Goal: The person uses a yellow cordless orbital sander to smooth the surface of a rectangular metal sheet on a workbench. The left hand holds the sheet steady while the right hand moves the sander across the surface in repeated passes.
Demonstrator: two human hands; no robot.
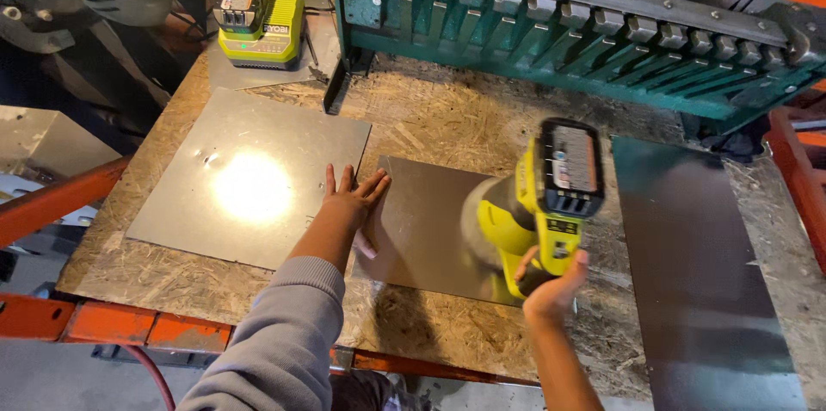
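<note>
I pressed my left hand (351, 197) flat, fingers spread, on the middle metal sheet (422, 226) near the surface's front edge, pinning it. My right hand (553, 284) gripped the yellow cordless sander (542, 204), its blurred pad apparently on the sheet.

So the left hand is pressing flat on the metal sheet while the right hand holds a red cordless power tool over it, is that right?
Not quite. The cordless power tool in the right hand is yellow-green with a black battery, not red. The head view shows it. The rest holds: the left hand presses flat at the edge of the metal sheet while the tool is held over it.
</note>
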